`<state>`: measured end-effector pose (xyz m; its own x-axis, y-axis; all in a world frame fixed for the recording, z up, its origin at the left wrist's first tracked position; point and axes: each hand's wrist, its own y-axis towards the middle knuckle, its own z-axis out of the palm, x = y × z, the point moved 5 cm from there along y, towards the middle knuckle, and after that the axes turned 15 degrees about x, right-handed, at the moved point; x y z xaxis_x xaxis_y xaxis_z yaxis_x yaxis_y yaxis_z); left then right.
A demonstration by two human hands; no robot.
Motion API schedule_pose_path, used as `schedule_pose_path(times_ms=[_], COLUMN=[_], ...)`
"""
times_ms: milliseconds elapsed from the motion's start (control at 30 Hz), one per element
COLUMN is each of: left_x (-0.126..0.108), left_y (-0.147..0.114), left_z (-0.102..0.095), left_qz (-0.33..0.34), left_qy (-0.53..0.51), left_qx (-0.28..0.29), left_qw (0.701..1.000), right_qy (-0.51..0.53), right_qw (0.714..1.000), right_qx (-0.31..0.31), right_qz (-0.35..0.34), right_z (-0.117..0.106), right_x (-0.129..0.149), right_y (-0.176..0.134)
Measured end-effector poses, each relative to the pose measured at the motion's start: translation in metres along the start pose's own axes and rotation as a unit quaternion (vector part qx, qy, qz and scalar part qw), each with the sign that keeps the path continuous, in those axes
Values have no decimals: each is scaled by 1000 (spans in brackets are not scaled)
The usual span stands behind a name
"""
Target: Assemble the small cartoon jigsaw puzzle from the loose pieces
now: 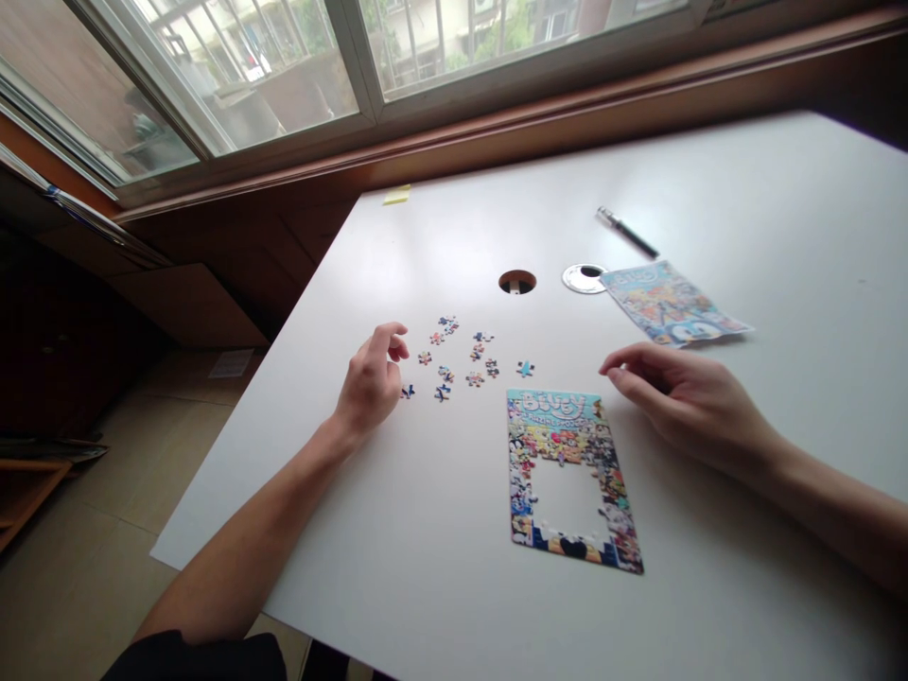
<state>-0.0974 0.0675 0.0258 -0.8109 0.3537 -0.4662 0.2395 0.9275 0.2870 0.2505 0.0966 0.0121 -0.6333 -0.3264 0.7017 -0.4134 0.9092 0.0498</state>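
Note:
My left hand [370, 380] hovers at the left of a loose group of jigsaw pieces [475, 378], its fingers loosely bent and apart. Nothing shows in it, and one dark piece [407, 392] lies right beside it. A light-blue star-shaped piece [525, 368] sits apart, right of the group. Nearer to me is a partly filled jigsaw puzzle [520, 473], its colourful border joined around a white gap in the middle. My right hand [681, 397] rests on its side right of the puzzle's top corner, fingers loosely curved, thumb near the index finger, with no piece visible between them.
A creased picture sheet [671, 301] lies beyond my right hand, partly against a metal ring cover [583, 277]. Behind it is a black pen [628, 232]. The white table [426, 530] has a round hole [517, 282] and yellow tape [396, 195] at its far edge.

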Motion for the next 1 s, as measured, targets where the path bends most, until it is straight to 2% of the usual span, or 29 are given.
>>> schedule_pose_path(times_ms=[100, 500, 1000], left_x=[-1, -1, -6], left_y=[0, 0, 2], left_z=[0, -1, 2], left_qz=[0, 2, 37], left_qy=[12, 21, 49], left_qx=[2, -7, 28], left_qw=[1000, 1000, 998], right_qy=[9, 14, 25], right_qw=[1000, 1000, 999], right_qx=[21, 26, 29], right_qz=[4, 7, 9], right_z=[2, 2, 3], right_x=[-2, 0, -2], right_y=[1, 0, 0])
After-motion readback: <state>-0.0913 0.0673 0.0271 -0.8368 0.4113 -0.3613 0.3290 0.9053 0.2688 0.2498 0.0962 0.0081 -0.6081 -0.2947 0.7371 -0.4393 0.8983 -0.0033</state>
